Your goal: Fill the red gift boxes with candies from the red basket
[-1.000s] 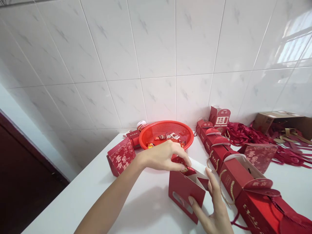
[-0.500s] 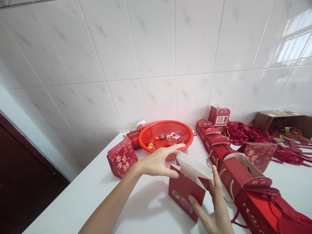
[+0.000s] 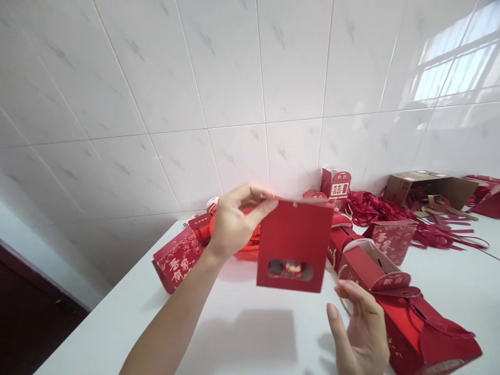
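Note:
A red paper box (image 3: 295, 234) hangs upright above the white table, its top edges pressed together. Through the small window near its bottom, something gold and red shows. My left hand (image 3: 240, 219) pinches the box's upper left corner between thumb and fingers. To the lower right of the box, my right hand (image 3: 359, 325) is apart from it, fingers spread and holding nothing. Behind my left hand and the box, the red plastic basket (image 3: 248, 252) is mostly hidden.
A patterned red box (image 3: 177, 260) stands at the left of the white table (image 3: 234, 333). Along the right runs a row of red boxes with cord handles (image 3: 371, 265). Farther back are dark red ribbons (image 3: 371, 208) and an open cardboard box (image 3: 429, 187). A tiled wall rises behind.
The box has been lifted off the table and its open top has closed. My left hand now grips its corner, while my right hand has let go of its side.

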Demonstrator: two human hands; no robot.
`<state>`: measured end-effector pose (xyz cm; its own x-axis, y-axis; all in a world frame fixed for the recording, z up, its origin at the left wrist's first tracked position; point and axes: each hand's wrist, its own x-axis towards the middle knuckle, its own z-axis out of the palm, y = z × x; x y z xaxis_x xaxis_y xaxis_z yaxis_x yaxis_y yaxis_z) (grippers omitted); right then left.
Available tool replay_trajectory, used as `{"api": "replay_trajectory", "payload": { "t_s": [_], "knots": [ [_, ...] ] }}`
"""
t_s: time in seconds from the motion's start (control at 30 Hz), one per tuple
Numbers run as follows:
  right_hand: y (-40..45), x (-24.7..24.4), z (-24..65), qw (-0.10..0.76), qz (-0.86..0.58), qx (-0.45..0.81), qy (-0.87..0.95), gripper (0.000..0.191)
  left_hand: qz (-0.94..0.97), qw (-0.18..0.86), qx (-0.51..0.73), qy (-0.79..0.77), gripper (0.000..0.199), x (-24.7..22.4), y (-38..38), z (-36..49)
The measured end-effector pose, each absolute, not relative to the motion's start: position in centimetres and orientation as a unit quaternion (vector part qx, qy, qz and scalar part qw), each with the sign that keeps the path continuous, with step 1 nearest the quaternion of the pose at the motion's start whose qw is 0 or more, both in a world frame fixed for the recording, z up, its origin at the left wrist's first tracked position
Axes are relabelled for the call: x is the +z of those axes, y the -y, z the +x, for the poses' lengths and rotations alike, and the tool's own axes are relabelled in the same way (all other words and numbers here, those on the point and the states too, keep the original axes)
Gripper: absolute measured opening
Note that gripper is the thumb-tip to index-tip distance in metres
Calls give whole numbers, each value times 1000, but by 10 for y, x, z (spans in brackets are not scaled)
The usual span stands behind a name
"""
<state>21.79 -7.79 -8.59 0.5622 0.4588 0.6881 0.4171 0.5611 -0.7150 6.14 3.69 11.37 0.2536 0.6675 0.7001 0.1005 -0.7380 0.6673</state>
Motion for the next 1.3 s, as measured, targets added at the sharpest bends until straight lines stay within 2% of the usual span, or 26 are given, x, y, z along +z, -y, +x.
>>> {"api": "replay_trajectory", "payload": {
  "t_s": [0.13, 0.23, 0.37, 0.5, 0.63, 0.73, 0.87, 1.0, 1.1, 1.17, 1.3],
  "knots": [
    [81, -85, 218, 728, -442, 0, 524, 17, 720, 298, 603, -173, 16, 140, -42, 137],
    [81, -79, 217, 693, -444, 17, 568, 16, 735, 367, 558, -118, 6, 141, -43, 208],
    [79, -72, 219, 660, -456, 29, 595, 15, 752, 431, 486, -114, 5, 119, -37, 282],
    [78, -69, 218, 632, -458, 45, 623, 14, 793, 397, 435, -152, 2, 84, -37, 314],
    [78, -68, 215, 622, -456, 53, 634, 17, 863, 324, 330, -202, 2, 54, -45, 314],
    [78, -67, 214, 618, -454, 60, 639, 18, 905, 262, 260, -210, 5, 42, -50, 307],
    [79, -69, 215, 609, -460, 71, 642, 17, 918, 232, 257, -193, 13, 43, -54, 292],
    [82, -71, 218, 603, -468, 80, 641, 14, 922, 240, 262, -153, 16, 64, -51, 245],
    [83, -73, 221, 601, -466, 89, 643, 12, 929, 228, 254, -145, 14, 88, -48, 176],
    [84, -75, 223, 601, -463, 89, 645, 12, 932, 180, 248, -195, 16, 104, -47, 118],
    [83, -78, 223, 594, -465, 89, 651, 11, 874, 100, 205, -428, 24, 127, -57, -3]
  ]
}}
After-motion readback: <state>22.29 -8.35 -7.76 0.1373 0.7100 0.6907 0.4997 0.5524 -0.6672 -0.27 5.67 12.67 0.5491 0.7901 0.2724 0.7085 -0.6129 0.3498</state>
